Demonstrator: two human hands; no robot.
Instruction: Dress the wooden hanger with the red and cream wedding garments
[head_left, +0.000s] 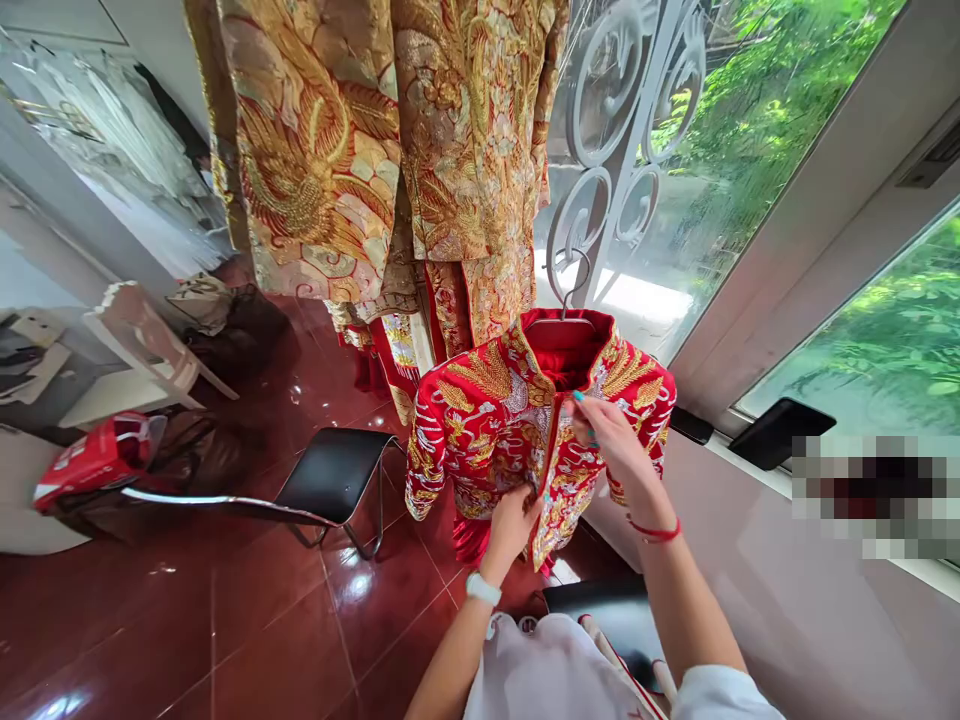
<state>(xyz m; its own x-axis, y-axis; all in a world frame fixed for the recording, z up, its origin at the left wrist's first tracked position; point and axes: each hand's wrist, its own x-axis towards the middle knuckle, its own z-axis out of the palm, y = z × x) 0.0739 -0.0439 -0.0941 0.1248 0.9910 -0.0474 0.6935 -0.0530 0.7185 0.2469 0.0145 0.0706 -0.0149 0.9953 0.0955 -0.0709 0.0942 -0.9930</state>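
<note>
A red embroidered jacket (495, 420) with gold and silver patterns and a stand collar hangs in front of me on a hanger (576, 275). Its front opening runs down from the collar. High on that opening, just below the collar, my right hand (609, 435) pinches the edge; its nails are turquoise. My left hand (514, 528) is closed on the front edge lower down, with its fingertips partly hidden by the cloth. Beneath the jacket's hem shows some shiny red fabric (471, 540).
Gold embroidered garments (322, 150) hang behind the jacket. A black chair (337, 475) stands to the left on red floor tiles, and another black seat (600, 598) is close by my lap. On the right sill lies a dark tablet-like object (784, 432).
</note>
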